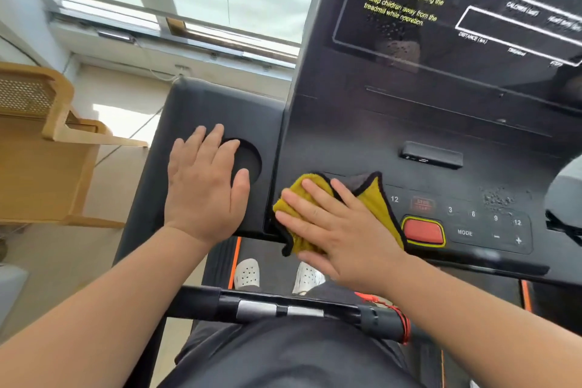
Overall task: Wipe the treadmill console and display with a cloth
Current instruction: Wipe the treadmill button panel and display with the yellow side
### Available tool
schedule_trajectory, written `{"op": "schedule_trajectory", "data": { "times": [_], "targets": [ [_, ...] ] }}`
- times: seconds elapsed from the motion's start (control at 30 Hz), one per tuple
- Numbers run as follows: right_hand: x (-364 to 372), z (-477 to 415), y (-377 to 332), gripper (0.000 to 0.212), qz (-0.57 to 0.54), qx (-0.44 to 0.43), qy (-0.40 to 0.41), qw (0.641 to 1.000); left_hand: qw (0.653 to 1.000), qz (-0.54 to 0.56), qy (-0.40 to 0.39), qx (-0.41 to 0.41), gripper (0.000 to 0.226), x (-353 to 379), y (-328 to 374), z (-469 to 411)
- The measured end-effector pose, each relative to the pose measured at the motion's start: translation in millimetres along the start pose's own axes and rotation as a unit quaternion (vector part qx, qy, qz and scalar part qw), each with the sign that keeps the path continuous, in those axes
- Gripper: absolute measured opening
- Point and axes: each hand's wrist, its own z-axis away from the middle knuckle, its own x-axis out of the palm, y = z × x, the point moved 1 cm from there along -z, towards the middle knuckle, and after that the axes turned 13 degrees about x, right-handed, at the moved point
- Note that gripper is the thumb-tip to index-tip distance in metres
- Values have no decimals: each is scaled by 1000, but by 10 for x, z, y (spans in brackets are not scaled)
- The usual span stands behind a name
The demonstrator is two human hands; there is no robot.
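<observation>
Left hand (206,186) lies flat, fingers spread, palm down on the console's left wing, fingertips overlapping the edge of the round cup holder (248,164); it holds nothing. Right hand (333,230) is flat too, fingers splayed, pressing the yellow cloth (374,198) down on the left end of the button panel. No pinch, just palm pressure.

Cloth: yellow with black trim, bunched, long axis running roughly from lower left at the console's near edge up to a pointed corner at upper right. One part hangs over the near edge. The hand covers its middle.

Treadmill console (362,135) fills the right side, dark, sloping up away from the person. The display (456,19) sits at the top right, tilted, with yellow warning text and white outlined boxes; droplets or specks show on its lower left. Just right of the cloth is the red stop button (423,231) with yellow surround, then number keys, MODE, minus and plus. A small raised slot (431,156) sits above them. More specks near the right keys.

Near: black handlebar (283,309) crosses the bottom with a red cord (400,315) on it. White shoes (247,272) on the belt below. Wooden chair (47,142) at far left, window beyond.
</observation>
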Motion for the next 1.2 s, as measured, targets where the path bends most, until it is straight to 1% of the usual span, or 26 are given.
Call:
{"op": "schedule_trajectory", "data": {
  "times": [0.1,0.2,0.27,0.33,0.4,0.53,0.63,0.67,0.73,0.8,0.87,0.9,0.97,1.03,1.13,1.2],
  "targets": [
    [-12,85,231,75,-1,12,-8,1000,1000,4,2,-1,58,0,-9,-7],
    [-131,-238,494,89,12,81,-13,997,1000,14,0,-3,60,-4,-30,-3],
    [-231,-531,499,94,28,108,-6,994,1000,17,-2,-2,60,-3,-37,-2],
    [-298,-713,407,94,35,116,5,993,1000,21,1,-1,60,-4,-40,0],
    [-315,-760,309,90,22,116,11,993,1000,25,7,-1,61,-4,-41,5],
    [-188,-562,2,73,-22,83,-1,996,1000,19,9,2,61,-4,-33,13],
    [-32,-167,-121,73,-10,47,8,999,1000,20,6,2,62,-8,-18,9],
    [5,-43,-112,73,-12,48,9,999,1000,20,6,2,62,-10,-16,10],
    [26,98,-9,71,-22,84,6,996,1000,23,7,2,62,-17,-12,9],
    [-1,103,199,71,-31,149,-13,988,1000,23,7,3,62,-28,-5,4],
    [-74,-13,446,79,-31,205,-35,978,1000,24,6,1,63,-36,3,-5],
    [-114,-102,532,86,-19,217,-41,975,1000,23,3,1,63,-37,4,-8],
    [-188,-293,554,97,10,214,-41,976,1000,21,-2,1,64,-30,2,-4],
    [-236,-472,401,100,15,193,-37,980,1000,17,-2,4,63,-28,-7,1],
    [-248,-605,48,95,-9,153,-30,988,1000,10,-8,5,62,-30,-14,5],
    [-199,-572,-165,85,-33,130,-14,991,1000,7,-13,5,62,-19,-16,8]
  ]
}}
